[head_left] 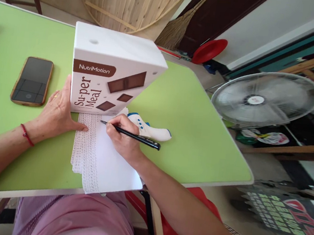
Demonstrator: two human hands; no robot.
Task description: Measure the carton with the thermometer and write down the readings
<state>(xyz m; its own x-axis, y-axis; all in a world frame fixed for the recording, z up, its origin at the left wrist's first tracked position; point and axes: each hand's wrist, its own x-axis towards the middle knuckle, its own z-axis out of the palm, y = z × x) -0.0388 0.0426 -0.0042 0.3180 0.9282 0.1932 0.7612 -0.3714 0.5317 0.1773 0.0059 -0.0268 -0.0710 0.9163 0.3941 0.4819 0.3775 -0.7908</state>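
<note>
A black pen [140, 136] is pinched in my right hand [123, 138], its tip at the written part of a white sheet [113, 169]. Dense rows of small handwriting cover the left part of that sheet, and more written sheets [78, 153] stick out beneath it. My left hand [58, 107] lies spread, thumb on the papers' left edge and fingers beside a white box [112, 81]. The box stands upright, printed "NutriMotion" and "Su-per Meal", and hides the papers' far end. Just beyond my right hand lies a white and blue handheld thermometer [155, 131].
A phone [32, 81] in a wooden-edged case lies left on the green table [200, 138]. A fan [264, 100] stands past the table's right edge. Behind are a round wooden board [131, 0], a broom [179, 28] and a red basin [210, 51]. A red stool [172, 226] is below.
</note>
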